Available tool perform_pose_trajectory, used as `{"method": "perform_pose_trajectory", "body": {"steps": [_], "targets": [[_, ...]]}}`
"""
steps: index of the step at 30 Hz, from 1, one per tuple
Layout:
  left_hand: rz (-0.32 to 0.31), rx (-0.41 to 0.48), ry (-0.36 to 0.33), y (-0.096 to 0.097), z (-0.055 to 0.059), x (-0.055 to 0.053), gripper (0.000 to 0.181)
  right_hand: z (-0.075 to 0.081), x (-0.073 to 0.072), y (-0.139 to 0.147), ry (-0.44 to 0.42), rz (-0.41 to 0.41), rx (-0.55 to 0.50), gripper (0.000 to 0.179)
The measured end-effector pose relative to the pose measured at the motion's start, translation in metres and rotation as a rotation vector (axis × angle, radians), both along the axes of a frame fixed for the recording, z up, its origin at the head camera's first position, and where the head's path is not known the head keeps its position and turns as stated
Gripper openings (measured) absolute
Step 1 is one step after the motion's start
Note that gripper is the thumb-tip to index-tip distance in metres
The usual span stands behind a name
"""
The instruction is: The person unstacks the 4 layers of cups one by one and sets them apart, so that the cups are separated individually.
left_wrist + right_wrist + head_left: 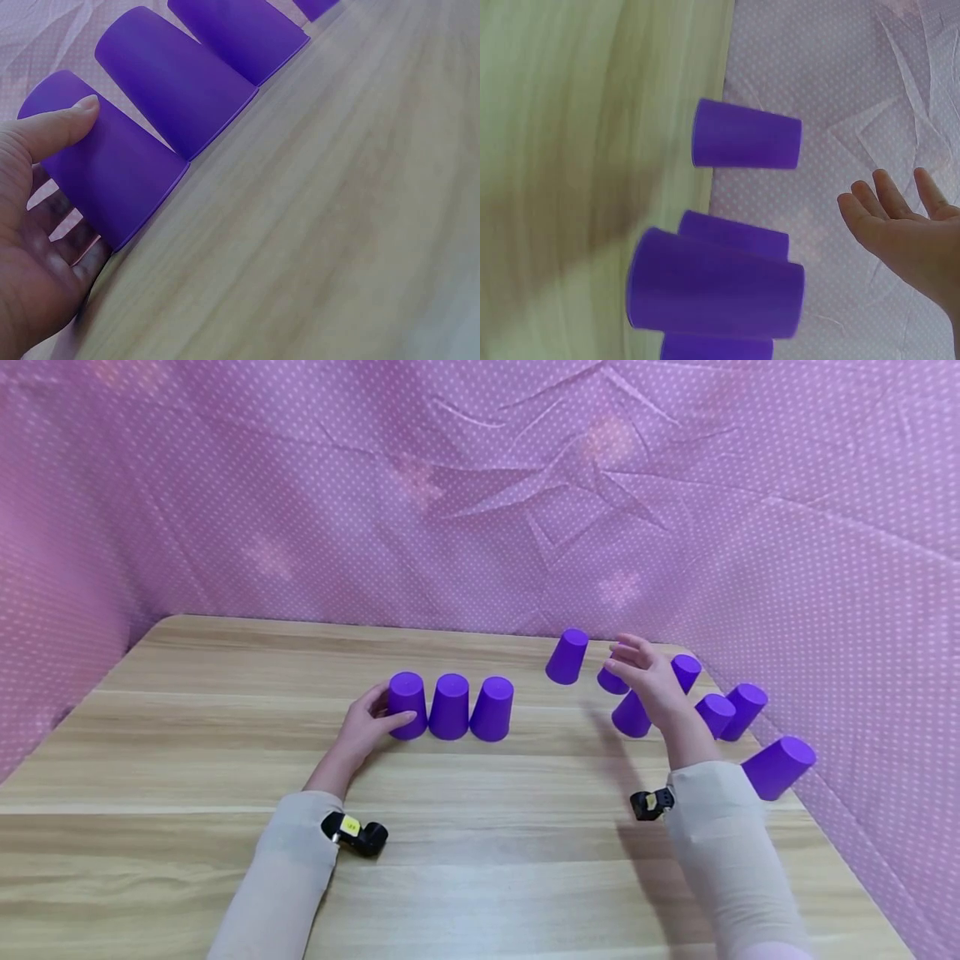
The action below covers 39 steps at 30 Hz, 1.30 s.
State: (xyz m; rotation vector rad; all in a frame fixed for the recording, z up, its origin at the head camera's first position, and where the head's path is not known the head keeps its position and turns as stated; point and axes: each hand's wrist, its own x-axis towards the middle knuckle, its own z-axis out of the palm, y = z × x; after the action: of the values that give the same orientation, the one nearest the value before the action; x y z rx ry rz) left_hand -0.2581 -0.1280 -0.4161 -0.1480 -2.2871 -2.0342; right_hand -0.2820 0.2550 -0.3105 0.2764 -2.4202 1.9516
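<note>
Three purple plastic cups stand upside down side by side on the table. My left hand [363, 727] holds the leftmost cup [407, 689], thumb on its near side and fingers round the outer side. Beside it come the middle cup [450, 708] and the right-hand cup [492, 710]. In the left wrist view the held cup's rim lies at the wooden surface. My right hand [651, 681] hovers above the scattered cups at the right, holding nothing, its fingers extended and relaxed. Below it a purple cup [632, 717] is partly covered by the hand in the head view.
Several more upturned purple cups are spread over the right side, among them a back cup [567, 657], a side cup [745, 712] and a near cup [778, 768] by the table's right edge. A pink dotted cloth [480, 527] hangs round the wooden table [480, 877].
</note>
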Motion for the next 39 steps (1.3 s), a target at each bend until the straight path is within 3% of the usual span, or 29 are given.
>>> {"method": "perform_pose_trajectory", "body": {"steps": [24,39], "targets": [[-0.005,-0.016,-0.021,-0.001,0.0,-0.001,0.067,-0.04,-0.001,-0.059,-0.08,0.13,-0.132,0.049],[-0.006,-0.014,-0.015,-0.001,-0.001,-0.002,0.066,-0.055,-0.003,-0.088,-0.126,0.193,-0.098,0.05]]}}
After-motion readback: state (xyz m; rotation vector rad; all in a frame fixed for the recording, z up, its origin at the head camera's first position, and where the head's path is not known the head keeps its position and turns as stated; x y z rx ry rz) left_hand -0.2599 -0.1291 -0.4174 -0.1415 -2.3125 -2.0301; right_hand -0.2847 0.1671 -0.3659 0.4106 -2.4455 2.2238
